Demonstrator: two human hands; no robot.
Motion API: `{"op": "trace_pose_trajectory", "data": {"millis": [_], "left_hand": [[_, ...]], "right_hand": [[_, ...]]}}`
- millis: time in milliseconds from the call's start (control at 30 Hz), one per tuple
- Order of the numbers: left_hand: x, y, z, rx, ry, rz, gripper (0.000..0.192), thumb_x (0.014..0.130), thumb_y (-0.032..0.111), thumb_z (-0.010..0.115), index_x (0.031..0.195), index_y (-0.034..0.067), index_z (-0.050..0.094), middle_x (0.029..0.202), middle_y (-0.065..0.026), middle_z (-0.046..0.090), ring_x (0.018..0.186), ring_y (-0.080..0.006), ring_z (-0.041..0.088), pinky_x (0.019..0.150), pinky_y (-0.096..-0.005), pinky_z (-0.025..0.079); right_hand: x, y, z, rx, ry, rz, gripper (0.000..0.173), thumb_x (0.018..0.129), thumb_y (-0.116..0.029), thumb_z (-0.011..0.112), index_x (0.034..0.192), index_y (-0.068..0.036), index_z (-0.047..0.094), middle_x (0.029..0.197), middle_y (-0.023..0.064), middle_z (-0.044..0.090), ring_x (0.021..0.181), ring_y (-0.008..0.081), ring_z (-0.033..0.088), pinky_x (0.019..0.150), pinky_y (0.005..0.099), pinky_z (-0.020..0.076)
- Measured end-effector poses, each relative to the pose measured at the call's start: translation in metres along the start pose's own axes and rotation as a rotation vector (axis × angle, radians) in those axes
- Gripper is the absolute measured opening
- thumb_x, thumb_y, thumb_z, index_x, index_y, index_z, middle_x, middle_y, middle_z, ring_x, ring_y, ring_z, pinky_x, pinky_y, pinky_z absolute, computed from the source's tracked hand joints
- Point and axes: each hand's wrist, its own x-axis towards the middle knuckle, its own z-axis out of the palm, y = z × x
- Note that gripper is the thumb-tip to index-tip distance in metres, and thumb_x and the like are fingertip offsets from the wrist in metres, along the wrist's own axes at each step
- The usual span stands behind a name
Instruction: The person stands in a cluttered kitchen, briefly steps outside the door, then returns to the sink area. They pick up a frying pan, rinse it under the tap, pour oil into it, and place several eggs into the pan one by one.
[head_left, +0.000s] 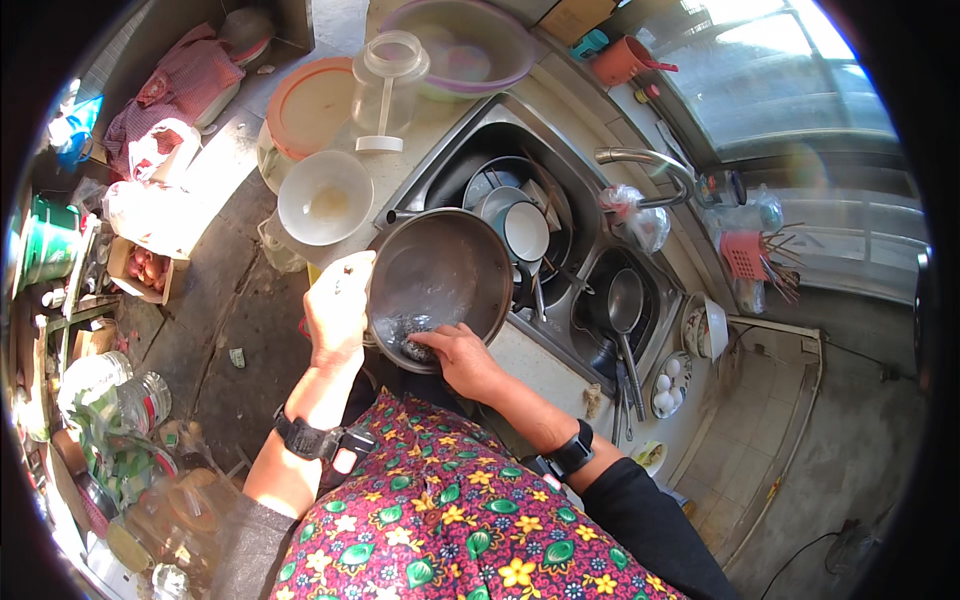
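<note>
A round metal pan (442, 270) with a wet, shiny inside is tilted towards me over the counter's front edge. My left hand (339, 304) grips its left rim. Inside the pan, at its lower part, my right hand (465, 358) presses a steel wool scourer (420, 341) against the metal. Beyond the pan is a double steel sink (480, 124); its larger basin holds a white-bottomed cup (526, 231), bowls and other cookware. In the smaller basin rests a metal ladle (625, 300), its handle over the front rim.
On the counter to the left stand a white bowl (325, 184), a clear plastic jar (390, 90), an orange-lidded container (311, 105) and a purple-rimmed basin (480, 45). A curved faucet (645, 157) rises behind the sink. Eggs on a plate (666, 386) lie to the right.
</note>
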Motion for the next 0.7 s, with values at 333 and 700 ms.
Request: {"op": "trace_pose_trajectory", "data": {"millis": [333,700], "left_hand": [[-0.003,0.01,-0.004,0.069,-0.005,-0.077,0.018,0.092,0.014,0.064,0.103,0.001,0.07,0.067,0.0062,0.056,0.047,0.0002,0.036,0.042,-0.0183,0.025],[0.013,-0.027,-0.036,-0.147,0.058,-0.344,0.024,0.094,0.019,0.065,0.11,0.002,0.061,0.058,0.0112,0.04,0.042,-0.0005,0.03,0.039,-0.019,0.02]], "right_hand": [[0.034,0.027,-0.064,-1.005,0.034,-0.287,0.012,0.076,-0.019,0.061,0.082,-0.015,0.07,0.089,0.0018,0.059,0.096,0.0212,0.051,0.082,0.0334,0.0378],[0.09,-0.005,0.025,-0.303,-0.18,-0.2,0.045,0.076,-0.001,0.057,0.116,-0.02,0.068,0.112,0.0102,0.056,0.102,0.0349,0.057,0.087,0.0418,0.0506]]}}
